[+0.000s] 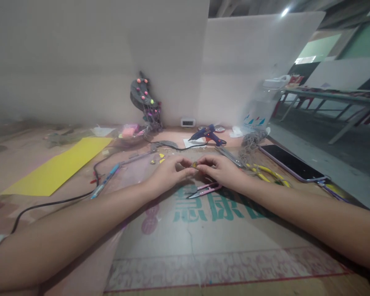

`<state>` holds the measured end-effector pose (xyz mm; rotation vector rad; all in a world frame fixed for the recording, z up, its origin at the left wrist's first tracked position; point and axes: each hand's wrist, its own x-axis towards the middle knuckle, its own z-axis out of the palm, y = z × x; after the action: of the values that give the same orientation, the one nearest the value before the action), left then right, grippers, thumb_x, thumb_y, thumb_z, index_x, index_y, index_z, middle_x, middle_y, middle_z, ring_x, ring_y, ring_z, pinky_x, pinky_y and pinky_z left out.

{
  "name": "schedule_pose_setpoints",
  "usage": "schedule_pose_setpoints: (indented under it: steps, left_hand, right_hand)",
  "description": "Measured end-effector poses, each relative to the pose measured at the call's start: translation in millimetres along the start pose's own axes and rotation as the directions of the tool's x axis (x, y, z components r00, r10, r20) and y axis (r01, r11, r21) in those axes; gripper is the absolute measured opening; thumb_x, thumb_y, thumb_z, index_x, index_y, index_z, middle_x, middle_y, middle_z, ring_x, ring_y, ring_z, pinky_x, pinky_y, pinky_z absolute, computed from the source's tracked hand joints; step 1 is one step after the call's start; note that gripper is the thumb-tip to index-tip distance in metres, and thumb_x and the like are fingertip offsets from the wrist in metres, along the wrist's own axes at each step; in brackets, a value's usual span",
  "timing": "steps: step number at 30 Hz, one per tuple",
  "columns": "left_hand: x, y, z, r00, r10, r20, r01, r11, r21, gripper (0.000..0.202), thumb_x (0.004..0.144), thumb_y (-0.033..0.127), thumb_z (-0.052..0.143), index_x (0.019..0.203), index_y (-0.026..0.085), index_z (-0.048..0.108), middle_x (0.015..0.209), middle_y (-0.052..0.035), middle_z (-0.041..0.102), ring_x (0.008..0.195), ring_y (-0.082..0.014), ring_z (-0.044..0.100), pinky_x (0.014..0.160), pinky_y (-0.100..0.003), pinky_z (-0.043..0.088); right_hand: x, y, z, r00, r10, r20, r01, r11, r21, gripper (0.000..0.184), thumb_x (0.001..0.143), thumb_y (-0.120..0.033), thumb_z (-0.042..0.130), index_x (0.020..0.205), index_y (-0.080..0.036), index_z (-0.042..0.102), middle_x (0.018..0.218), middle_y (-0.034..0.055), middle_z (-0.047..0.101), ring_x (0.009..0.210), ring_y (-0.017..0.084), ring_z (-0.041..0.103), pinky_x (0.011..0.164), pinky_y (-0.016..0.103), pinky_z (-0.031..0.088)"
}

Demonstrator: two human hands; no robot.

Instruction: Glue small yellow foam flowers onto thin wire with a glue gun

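Left grip (172, 169) and right grip (219, 167) pinch a yellowish piece (194, 164).

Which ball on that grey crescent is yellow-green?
The lowest ball on the crescent, above the hanging strands; the other balls there look pink or orange.
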<state>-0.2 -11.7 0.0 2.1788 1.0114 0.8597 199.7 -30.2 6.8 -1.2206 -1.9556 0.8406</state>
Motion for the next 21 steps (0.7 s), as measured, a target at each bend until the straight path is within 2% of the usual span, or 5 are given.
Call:
schedule_pose_setpoints:
  steps: [4,7,14,17,21]
  left_hand:
    - [0.4,0.5,0.4,0.999,-0.001,-0.038,0.000,1.000,-0.009,0.031,0.092,0.042,0.049,0.095,0.017,0.067,0.097,-0.0043,0.071,0.093,-0.0201,0.064,0.083,-0.030,0.047]
    - [0.5,1.3,-0.6,0.998,0.008,-0.058,-0.007,1.000,0.018,0.035,0.095,0.040,0.043,0.090,0.016,0.067,0.094,-0.0042,0.072,0.091,-0.0199,0.064,0.083,-0.030,0.047]
    - [0.1,3.3,-2.2,0.998,0.038,-0.043,-0.035,0.998,0.060,0.032,0.092,0.043,0.051,0.087,0.017,0.069,0.090,-0.0024,0.072,0.089,-0.0193,0.063,0.081,-0.028,0.045]
    - [-0.4,4.5,-2.3,0.999,0.044,-0.030,-0.043,0.998,0.046,0.031,0.092,0.043,0.051,0.088,0.018,0.069,0.089,-0.0018,0.071,0.087,-0.0184,0.063,0.080,-0.028,0.044]
    - [-0.8,3.8,-2.0,0.999,0.049,-0.022,-0.047,0.997,0.068,0.027,0.091,0.038,0.053,0.085,0.017,0.070,0.088,-0.0021,0.071,0.085,-0.0184,0.062,0.081,-0.030,0.044]
  right_hand:
    - [0.9,1.4,1.2,0.999,0.022,0.040,-0.023,1.000,0.019,0.018,0.086,-0.033,0.054,0.083,-0.017,0.062,0.063,-0.0018,0.060,0.051,0.012,0.052,0.051,0.024,0.041]
    - [0.7,3.5,2.7,0.997,-0.008,0.071,0.011,0.999,-0.045,0.016,0.088,-0.030,0.053,0.083,-0.018,0.063,0.066,-0.0002,0.064,0.056,0.013,0.056,0.054,0.025,0.043]
    - [-0.9,4.2,3.1,0.994,-0.111,0.005,0.111,0.983,-0.144,0.016,0.088,-0.028,0.054,0.088,-0.017,0.066,0.076,0.0028,0.069,0.066,0.015,0.061,0.063,0.026,0.046]
    - [-1.5,2.0,1.9,0.990,-0.131,-0.052,0.123,0.985,-0.123,0.017,0.087,-0.030,0.055,0.086,-0.016,0.064,0.076,0.0021,0.066,0.063,0.013,0.058,0.061,0.026,0.045]
    - [-2.3,-1.2,0.1,0.993,-0.102,-0.066,0.098,0.993,-0.064,0.018,0.088,-0.033,0.054,0.085,-0.017,0.061,0.071,-0.0002,0.062,0.059,0.012,0.055,0.059,0.026,0.044]
